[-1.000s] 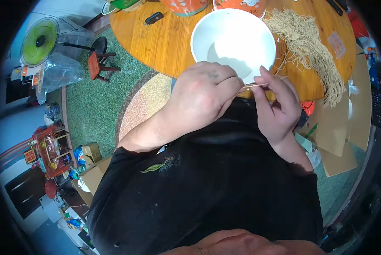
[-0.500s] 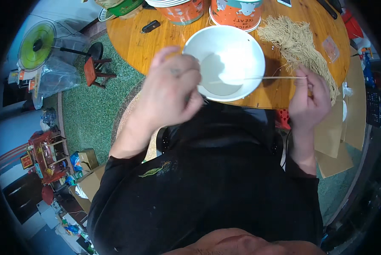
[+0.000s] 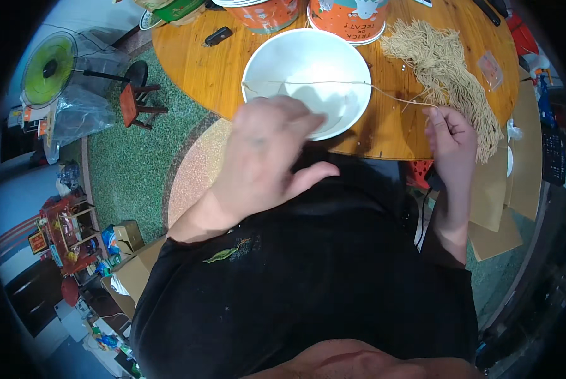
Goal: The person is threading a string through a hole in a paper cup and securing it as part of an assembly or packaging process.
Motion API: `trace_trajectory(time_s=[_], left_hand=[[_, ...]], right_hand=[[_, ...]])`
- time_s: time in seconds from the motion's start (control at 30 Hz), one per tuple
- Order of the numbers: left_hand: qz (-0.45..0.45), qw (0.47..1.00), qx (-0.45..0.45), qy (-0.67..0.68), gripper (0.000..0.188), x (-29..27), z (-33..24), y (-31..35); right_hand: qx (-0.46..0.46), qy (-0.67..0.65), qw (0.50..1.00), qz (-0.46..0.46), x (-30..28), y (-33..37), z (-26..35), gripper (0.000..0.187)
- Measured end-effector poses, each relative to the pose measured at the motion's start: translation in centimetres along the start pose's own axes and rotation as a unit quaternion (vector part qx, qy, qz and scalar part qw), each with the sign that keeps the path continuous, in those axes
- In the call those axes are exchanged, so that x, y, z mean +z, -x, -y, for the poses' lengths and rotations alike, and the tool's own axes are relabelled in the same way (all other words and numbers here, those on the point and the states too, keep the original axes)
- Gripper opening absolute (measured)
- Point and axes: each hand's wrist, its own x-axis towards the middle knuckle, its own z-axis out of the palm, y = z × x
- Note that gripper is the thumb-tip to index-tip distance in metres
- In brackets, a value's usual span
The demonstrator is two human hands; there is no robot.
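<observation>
A round white bucket (image 3: 267, 54) with its mouth up sits at the near edge of the wooden table. One thin beige cord (image 3: 390, 95) lies across its mouth from the left rim and runs slack to the right. My right hand (image 3: 452, 136) pinches that cord between thumb and fingertips, just off the table edge. Over the bucket's near left rim, my left hand (image 3: 267, 151) is open, slightly blurred, thumb spread from the fingers and apart from the cord. Beyond my right hand lies a thick bundle of beige cords (image 3: 431, 60).
Orange printed buckets (image 3: 348, 24) and a second stack (image 3: 267, 16) stand along the far side of the wooden table (image 3: 198, 69). A black key fob (image 3: 218, 36) and a small clear packet (image 3: 490, 71) lie there too. Left on the floor are a stool (image 3: 131, 107) and a green fan (image 3: 48, 68).
My left hand has opened, lowered toward me and let go of the cord. The cord has gone from taut to slack across the bucket. My right hand still pinches it.
</observation>
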Motion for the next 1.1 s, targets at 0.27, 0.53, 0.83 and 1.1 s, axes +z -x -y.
trace_trajectory(time_s=[0.27, 0.53, 0.83, 1.1], left_hand=[[0.054, 0.993, -0.031, -0.105, 0.024, -0.3, 4.4, 1.6], [0.007, 0.998, -0.035, -0.054, 0.038, -1.4, 2.8, 1.9], [0.050, 0.957, -0.112, 0.263, 0.032, 4.7, -2.3, 0.8], [-0.033, 0.861, -0.227, 0.453, 0.024, 6.3, -2.8, 2.5]], right_hand=[[0.109, -0.591, 0.736, 0.311, -2.4, 0.0, 4.3, 0.027], [0.073, -0.630, 0.627, 0.453, -0.3, 0.1, 7.5, 0.032], [0.104, -0.640, 0.604, 0.464, 3.7, 1.8, 7.9, 0.035], [0.142, -0.648, 0.624, 0.412, 3.8, 1.7, 5.7, 0.035]])
